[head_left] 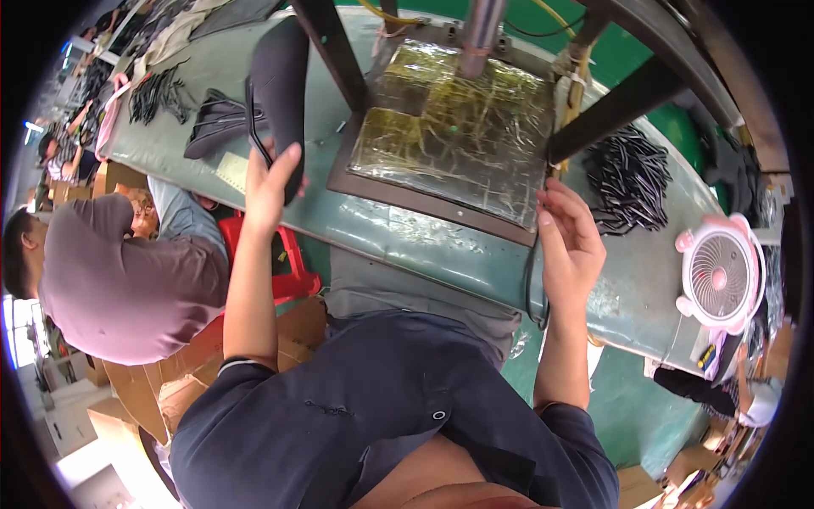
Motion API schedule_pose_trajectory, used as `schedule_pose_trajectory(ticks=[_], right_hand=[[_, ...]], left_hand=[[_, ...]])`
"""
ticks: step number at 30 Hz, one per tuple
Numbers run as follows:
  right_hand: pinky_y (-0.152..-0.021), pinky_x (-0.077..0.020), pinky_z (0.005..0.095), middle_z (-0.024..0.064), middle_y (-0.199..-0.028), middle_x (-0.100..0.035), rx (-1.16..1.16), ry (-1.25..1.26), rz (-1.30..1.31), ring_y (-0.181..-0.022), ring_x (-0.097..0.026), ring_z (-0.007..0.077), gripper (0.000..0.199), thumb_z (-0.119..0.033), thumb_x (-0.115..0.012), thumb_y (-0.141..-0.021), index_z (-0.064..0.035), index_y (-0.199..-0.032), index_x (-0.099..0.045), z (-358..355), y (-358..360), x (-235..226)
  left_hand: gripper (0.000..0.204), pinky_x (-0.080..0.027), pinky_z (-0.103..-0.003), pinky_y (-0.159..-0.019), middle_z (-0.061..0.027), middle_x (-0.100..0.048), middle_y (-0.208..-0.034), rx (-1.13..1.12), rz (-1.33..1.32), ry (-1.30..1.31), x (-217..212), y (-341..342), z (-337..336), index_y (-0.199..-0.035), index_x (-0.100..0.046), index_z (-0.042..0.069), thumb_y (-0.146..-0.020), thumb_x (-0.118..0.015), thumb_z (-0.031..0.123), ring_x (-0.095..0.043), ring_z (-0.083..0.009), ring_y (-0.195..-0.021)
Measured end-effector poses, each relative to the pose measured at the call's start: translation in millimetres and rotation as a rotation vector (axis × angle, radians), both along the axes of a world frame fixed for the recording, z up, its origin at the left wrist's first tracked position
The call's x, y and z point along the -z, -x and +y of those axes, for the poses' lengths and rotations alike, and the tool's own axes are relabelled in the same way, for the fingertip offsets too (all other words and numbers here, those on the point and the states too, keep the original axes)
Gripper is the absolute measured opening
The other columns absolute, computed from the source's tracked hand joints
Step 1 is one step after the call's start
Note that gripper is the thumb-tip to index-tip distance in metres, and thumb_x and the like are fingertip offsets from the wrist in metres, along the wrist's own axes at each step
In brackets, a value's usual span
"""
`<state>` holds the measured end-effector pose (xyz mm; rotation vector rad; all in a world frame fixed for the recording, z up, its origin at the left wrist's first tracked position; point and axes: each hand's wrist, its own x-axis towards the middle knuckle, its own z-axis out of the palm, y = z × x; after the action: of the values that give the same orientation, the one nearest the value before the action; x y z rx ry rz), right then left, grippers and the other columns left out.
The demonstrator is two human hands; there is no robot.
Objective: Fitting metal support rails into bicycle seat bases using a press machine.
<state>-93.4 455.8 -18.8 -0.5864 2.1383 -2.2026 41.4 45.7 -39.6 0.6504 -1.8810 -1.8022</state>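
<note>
1. Up at about eleven o'clock, the left hand (273, 182) is raised over the green worktable (441, 246), its fingers clasped around a dark curved piece (280, 81) that stands nearly upright, with a thin black strip (254, 127) running along its left edge.
2. Towards three o'clock, the right hand (570, 246) rests at the near right corner of the brown press plate (381, 191), fingers curled loosely; a thin black cord (532, 293) hangs down from under the palm over the table's edge, and the hand appears to pinch it, though the exact contact is hidden.
3. At twelve o'clock, a shiny foil-covered pad (454, 127) lies on the plate, beneath a grey metal column (481, 34) coming down from above.
4. At two o'clock, a heap of black strips (632, 174) lies on the table, well apart from the left hand.
5. At three o'clock, a small pink fan (719, 276) stands at the table's right end, near the right hand.
6. At ten o'clock, more dark pieces (216, 123) lie on the table beyond the raised piece.
7. At nine o'clock, another person in a mauve shirt (127, 280) sits beside a red stool (284, 263).
</note>
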Motion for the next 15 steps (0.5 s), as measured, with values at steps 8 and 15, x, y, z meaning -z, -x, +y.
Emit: schedule_pose_trajectory(ticks=[8, 15], right_hand=[[-0.109, -0.0556, 0.0403, 0.0185, -0.147, -0.066, -0.238, 0.07, -0.06, -0.128, -0.069, 0.0268, 0.051, -0.011, -0.077, -0.102, 0.0066, -0.147, -0.06, -27.7, 6.7, -21.4], [-0.093, -0.0632, 0.0451, 0.0146, -0.148, -0.065, -0.547, -0.546, 0.823, -0.117, -0.073, 0.0384, 0.075, -0.023, -0.088, -0.081, -0.0164, -0.152, -0.064, -41.4, 17.2, -14.8]], left_hand=[[0.064, -0.057, -0.043, -0.095, -0.0112, -0.075, -0.118, 0.362, 0.038, 0.779, -7.1, -37.6, 19.0, -0.126, -0.067, 0.007, -0.063, -0.076, -0.004, -0.074, -0.0313, -0.106], [0.059, -0.053, -0.047, -0.086, -0.0112, -0.075, -0.11, 0.993, 0.236, 1.389, -60.6, 98.6, 63.8, -0.119, -0.069, 0.009, -0.061, -0.076, 0.01, -0.069, -0.0392, -0.099]])
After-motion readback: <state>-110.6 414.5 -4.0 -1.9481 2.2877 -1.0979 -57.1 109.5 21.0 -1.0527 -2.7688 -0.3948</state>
